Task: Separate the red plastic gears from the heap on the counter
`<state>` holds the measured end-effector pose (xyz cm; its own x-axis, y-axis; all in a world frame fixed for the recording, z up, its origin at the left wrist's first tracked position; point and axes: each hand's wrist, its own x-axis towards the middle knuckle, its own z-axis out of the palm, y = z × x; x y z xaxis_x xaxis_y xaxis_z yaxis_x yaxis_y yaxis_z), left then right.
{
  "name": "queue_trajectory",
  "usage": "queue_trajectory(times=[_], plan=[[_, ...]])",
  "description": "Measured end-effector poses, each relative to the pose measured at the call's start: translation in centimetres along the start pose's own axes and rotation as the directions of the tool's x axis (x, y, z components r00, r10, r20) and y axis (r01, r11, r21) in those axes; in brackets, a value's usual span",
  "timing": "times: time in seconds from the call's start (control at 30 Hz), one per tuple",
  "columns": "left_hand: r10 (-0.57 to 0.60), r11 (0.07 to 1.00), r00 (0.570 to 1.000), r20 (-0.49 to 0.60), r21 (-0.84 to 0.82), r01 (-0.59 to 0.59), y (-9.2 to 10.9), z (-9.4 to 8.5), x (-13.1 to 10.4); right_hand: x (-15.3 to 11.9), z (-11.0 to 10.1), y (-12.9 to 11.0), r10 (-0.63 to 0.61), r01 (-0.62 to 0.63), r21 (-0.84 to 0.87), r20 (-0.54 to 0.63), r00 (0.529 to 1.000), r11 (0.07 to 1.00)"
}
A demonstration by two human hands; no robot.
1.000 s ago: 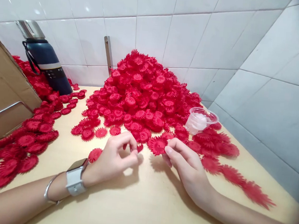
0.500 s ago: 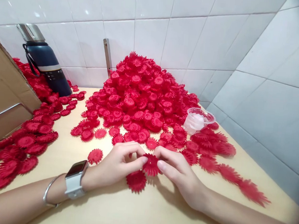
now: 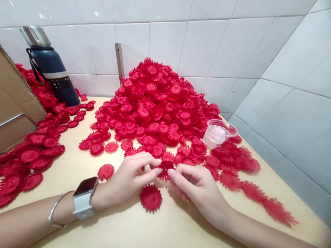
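Note:
Between my two hands is a red fringed disc (image 3: 165,171), shaped like a flower and raised a little off the table. My left hand (image 3: 136,173), with a watch on its wrist, pinches the disc's left edge between thumb and fingers. On the other edge, my right hand (image 3: 196,188) has its thumb and index finger closed. A single red disc (image 3: 151,198) lies flat on the table just below the held one, and another loose disc (image 3: 106,172) is left of my left hand. Behind my hands rises a large heap of red discs (image 3: 155,104).
A clear plastic cup (image 3: 218,133) stands at the heap's right side. At the left are a dark blue flask (image 3: 55,72), a cardboard box (image 3: 8,98) and more piled red discs (image 3: 36,139). White tiled walls (image 3: 166,43) bound the table (image 3: 132,237) behind and at right.
The held disc has moved slightly up and tilted, uncovering more of the disc below it. My right hand's fingers have shifted their hold and curled beneath.

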<state>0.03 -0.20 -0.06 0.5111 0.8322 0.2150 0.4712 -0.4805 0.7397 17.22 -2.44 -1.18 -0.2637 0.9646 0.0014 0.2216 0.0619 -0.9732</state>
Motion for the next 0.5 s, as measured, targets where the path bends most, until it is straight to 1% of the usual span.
queue_trajectory(times=[0.13,0.33,0.5], plan=[[0.06,0.997,0.998,-0.003,0.046,-0.06,-0.05,-0.02,-0.22,-0.11,-0.04,-0.03,0.052,-0.055,0.078,0.038,0.998,0.995],[0.162,0.978,0.986,0.038,0.125,-0.166,-0.08,-0.16,-0.32,0.23,0.02,0.14,0.099,-0.103,0.129,0.038,0.994,0.986],[0.179,0.969,0.983,0.04,0.166,-0.183,-0.03,-0.25,-0.31,0.22,0.0,0.08,0.098,-0.106,0.152,0.058,0.994,0.983]])
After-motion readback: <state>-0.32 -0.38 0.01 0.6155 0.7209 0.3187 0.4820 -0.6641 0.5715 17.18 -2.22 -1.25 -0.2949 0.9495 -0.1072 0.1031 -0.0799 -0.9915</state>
